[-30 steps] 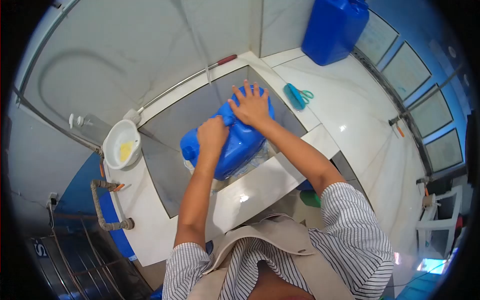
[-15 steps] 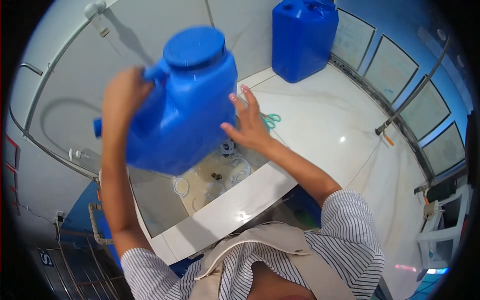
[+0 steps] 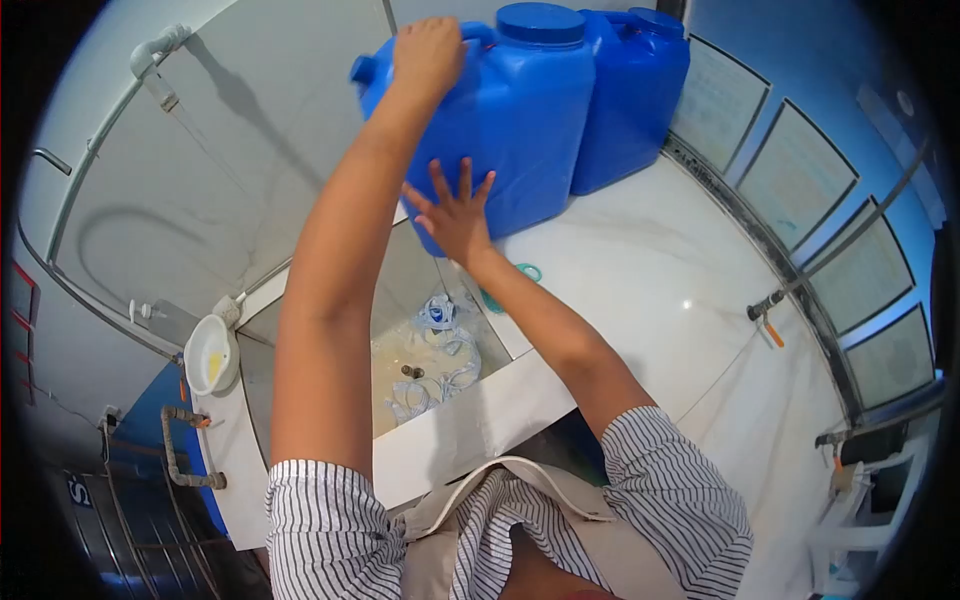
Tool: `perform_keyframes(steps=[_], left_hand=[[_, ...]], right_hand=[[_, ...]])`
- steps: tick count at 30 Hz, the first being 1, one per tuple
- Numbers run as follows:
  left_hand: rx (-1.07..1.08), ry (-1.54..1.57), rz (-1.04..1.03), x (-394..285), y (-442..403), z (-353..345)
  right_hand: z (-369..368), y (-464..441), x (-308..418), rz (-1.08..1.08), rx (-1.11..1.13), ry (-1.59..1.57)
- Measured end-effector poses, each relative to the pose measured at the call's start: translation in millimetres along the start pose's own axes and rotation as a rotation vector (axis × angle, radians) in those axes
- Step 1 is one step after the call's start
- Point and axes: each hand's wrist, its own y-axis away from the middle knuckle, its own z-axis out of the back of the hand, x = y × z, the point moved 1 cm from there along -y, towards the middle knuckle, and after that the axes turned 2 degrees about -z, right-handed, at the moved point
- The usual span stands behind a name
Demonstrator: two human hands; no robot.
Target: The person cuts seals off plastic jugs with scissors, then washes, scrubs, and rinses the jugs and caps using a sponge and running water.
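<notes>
A large blue jug (image 3: pixel 520 130) with a round lid stands upright at the far side of the counter, its left end by the sink's back corner. My left hand (image 3: pixel 428 58) is wrapped round the handle on its top. Against the jug's near side lies my right hand (image 3: pixel 455 212), its fingers spread. A second blue jug (image 3: pixel 630 110) is just behind and to the right. Green-handled scissors (image 3: pixel 528 272) show partly beside my right forearm.
In the sink (image 3: pixel 400 270) lie wet whitish strips (image 3: pixel 462 360) near the drain (image 3: pixel 412 371). A white bowl (image 3: pixel 211 356) and a pump bottle (image 3: pixel 165 318) are on the left. A tap with an orange lever (image 3: pixel 772 333) is on the right.
The held jug has moved from over the sink to the right and away, next to the other jug. My right hand has come against its side.
</notes>
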Motion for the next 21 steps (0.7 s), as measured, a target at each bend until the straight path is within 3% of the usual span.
perform_keyframes(steps=[1,3,6,8,10,11,13,15,17,19,21], left_hand=[[0.012,-0.006,0.009,-3.7,6.0,-6.8],[-0.312,-0.025,-0.117,-5.0,27.8,-12.8],[-0.371,0.121,-0.024,-8.3,95.4,-2.6],[-0.405,0.282,0.289,-10.3,152.8,-17.0],[0.134,0.922,0.969,1.0,197.7,-60.4],[0.217,1.030,0.939,-7.3,209.6,-71.8],[0.139,1.006,0.837,-25.4,217.8,-94.3],[0.182,1.625,0.829,-18.4,222.8,-76.1],[0.322,1.286,0.639,-0.5,242.8,-78.7],[0.301,1.260,0.728,9.2,269.0,-34.8],[0.250,1.179,0.870,25.2,320.3,-1.3]], right_hand=[[-5.3,-0.2,-6.6,-0.036,0.034,-0.032],[-11.2,5.0,-36.6,-0.098,0.037,-0.120],[-22.3,23.3,-77.1,-0.098,0.144,-0.084],[-25.8,24.5,-87.9,-0.073,0.154,-0.155],[-30.8,24.9,-89.4,-0.060,0.076,-0.199],[-34.4,25.2,-91.9,-0.045,0.049,-0.207],[-37.0,22.0,-104.5,-0.030,0.017,-0.231],[-25.5,26.4,-113.1,-0.061,0.059,-0.271],[-12.7,39.6,-97.5,-0.086,0.108,-0.280],[-2.6,55.5,-64.3,-0.259,0.093,-0.373],[11.7,66.8,-15.7,-0.203,0.105,-0.457]])
